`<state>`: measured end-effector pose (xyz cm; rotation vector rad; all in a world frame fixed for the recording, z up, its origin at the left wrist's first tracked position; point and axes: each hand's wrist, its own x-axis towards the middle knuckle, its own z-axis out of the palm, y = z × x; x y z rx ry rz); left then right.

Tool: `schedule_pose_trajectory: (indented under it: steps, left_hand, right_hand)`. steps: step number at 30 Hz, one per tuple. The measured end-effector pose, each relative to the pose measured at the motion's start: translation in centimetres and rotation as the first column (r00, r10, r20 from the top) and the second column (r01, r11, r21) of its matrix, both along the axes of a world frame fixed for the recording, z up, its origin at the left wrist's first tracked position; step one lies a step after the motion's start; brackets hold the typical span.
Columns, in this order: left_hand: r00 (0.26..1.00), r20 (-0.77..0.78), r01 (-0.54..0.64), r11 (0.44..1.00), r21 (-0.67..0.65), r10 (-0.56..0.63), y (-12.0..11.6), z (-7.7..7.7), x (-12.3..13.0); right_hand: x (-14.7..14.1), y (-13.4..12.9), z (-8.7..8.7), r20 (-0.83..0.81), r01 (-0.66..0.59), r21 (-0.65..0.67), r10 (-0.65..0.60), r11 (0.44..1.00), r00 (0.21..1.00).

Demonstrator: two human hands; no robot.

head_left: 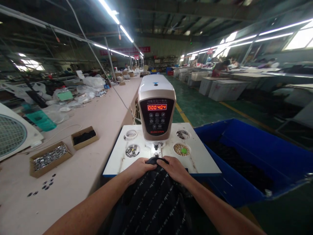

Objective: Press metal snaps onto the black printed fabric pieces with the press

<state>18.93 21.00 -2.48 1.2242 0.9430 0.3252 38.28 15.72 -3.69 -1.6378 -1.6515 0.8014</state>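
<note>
A black garment [156, 199] with rows of small white print hangs down toward me from the front of a white machine table [200, 164]. My left hand [140, 169] pinches its top edge from the left, thumb pointing inward. From the right, my right hand [174, 167] grips the same edge, close to the left one. Just beyond my fingers is the pressing head of a snap-fastening machine [156, 107], whose red display reads 000404. The edge of the cloth lies at the machine's lower die [156, 154]. Whether a fastener is in the cloth I cannot tell.
Round wells in the table hold small metal parts [132, 150] and gold-coloured pieces [179, 149]. On the left bench [97, 111] stand a box of metal snaps [50, 158] and a box of black pieces [84, 136]. A blue bin [230, 130] with dark cloth is at right.
</note>
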Motion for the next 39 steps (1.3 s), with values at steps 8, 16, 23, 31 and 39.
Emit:
schedule_pose_trajectory:
  steps: [8, 16, 23, 31, 39]
  left_hand:
    - [1.000, -0.011, -0.009, 0.993, 0.121, 0.010, 3.8, -1.1, 1.6]
    - [0.996, -0.068, -0.037, 0.980, 0.195, 0.051, 5.0, -1.1, 2.4]
    - [0.993, -0.099, -0.043, 0.987, 0.155, 0.059, 5.8, -1.3, 2.4]
    - [0.982, -0.185, 0.008, 0.968, 0.249, 0.040, 6.2, -1.9, 1.9]
    - [0.924, -0.313, 0.027, 0.778, 0.628, 0.221, 5.5, -2.9, 1.1]
  right_hand:
    - [1.0, 3.9, -1.1, 0.099, 0.078, 0.016, -0.079, 0.997, 0.992]
    - [1.2, 5.5, -1.4, 0.108, 0.148, 0.005, -0.148, 0.989, 0.983]
    - [1.2, 6.1, -1.8, 0.115, 0.153, -0.007, -0.152, 0.988, 0.982]
    - [1.0, 6.4, -2.4, 0.189, 0.236, 0.020, -0.235, 0.972, 0.953]
    - [0.9, 6.2, -2.9, 0.375, 0.221, 0.043, -0.221, 0.974, 0.900]
